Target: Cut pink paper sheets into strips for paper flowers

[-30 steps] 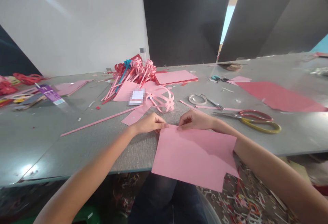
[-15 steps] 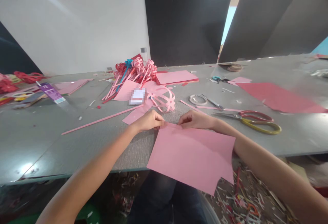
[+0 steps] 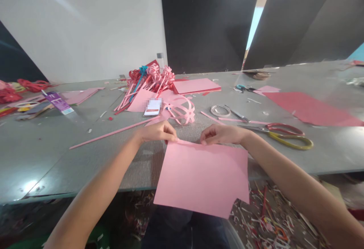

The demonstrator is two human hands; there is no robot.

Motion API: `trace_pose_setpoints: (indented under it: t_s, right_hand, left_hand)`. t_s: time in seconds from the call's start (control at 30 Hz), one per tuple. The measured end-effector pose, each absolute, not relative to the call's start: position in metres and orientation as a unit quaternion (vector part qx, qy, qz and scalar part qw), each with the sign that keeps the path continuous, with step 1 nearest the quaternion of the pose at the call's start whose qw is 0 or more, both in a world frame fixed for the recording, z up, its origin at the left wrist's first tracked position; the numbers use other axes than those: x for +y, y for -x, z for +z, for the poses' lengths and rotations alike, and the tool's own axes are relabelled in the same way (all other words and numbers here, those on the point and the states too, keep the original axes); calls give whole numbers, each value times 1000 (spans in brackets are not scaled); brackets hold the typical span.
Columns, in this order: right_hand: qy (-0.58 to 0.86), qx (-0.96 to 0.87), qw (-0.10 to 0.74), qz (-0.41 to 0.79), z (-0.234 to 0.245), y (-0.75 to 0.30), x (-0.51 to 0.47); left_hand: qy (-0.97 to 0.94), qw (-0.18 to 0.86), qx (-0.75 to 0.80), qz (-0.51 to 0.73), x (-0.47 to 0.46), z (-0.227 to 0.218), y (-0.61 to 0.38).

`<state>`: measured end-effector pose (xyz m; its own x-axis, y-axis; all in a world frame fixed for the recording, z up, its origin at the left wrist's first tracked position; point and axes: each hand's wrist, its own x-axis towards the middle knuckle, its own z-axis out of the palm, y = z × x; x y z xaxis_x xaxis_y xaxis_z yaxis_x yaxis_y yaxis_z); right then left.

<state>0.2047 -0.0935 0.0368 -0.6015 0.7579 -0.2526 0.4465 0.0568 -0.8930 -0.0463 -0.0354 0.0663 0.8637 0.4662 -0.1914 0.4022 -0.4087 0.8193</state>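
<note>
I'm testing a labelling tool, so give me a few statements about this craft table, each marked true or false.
1. The left hand and the right hand both pinch the far edge of the pink sheet. True.
2. The pink sheet lies wholly on the table. False: its near part hangs over the table's front edge.
3. The scissors lie to the right of the right hand. True.
4. The tape roll rests on the pink sheet. False: it lies on the table beyond the right hand.
</note>
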Motion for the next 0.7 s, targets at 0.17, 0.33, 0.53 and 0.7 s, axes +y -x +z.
trace_pose_setpoints:
  t_s: [0.17, 0.33, 0.53, 0.7]
  right_hand:
    - [406, -728, 123, 538, 37, -201, -95]
    - [382, -744, 123, 534, 39, -192, -101]
    - [362, -762, 116, 524, 38, -186, -107]
    - [364, -769, 121, 511, 38, -186, -109]
  left_hand:
    - [-863, 444, 241, -24, -42, 67, 40]
    - [-870, 446, 201, -66, -49, 64, 26]
    - [-854, 477, 178, -104, -59, 60, 12]
    - [-846, 493, 177, -99, -62, 55, 7]
